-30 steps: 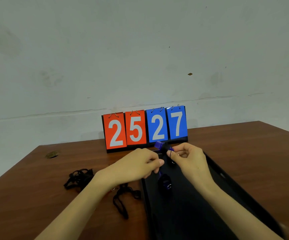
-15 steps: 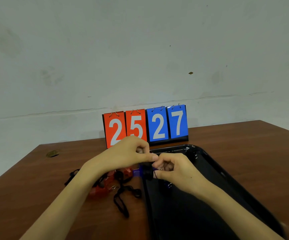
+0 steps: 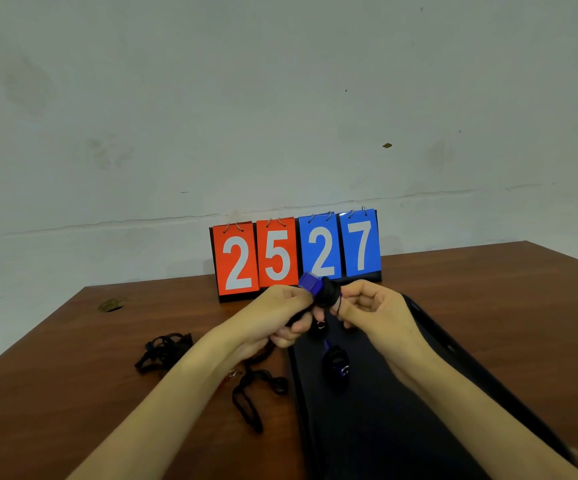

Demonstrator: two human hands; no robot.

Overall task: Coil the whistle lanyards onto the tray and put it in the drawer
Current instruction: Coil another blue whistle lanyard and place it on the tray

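Both hands have lifted up, so the blue whistle (image 3: 310,283) now sits high, over the far end of the black tray (image 3: 384,427). Its black lanyard (image 3: 327,293) is wound round it. The left hand (image 3: 273,315) grips it; the right hand (image 3: 374,308) pinches the cord. Another wound whistle (image 3: 335,367) lies on the tray. Loose lanyards (image 3: 163,351) lie on the table (image 3: 72,393).

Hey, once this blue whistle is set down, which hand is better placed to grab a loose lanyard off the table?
Probably the left. Both hold the blue whistle, but the left hand is beside the nearest loose lanyard, left of the tray; the right hand is over the tray.
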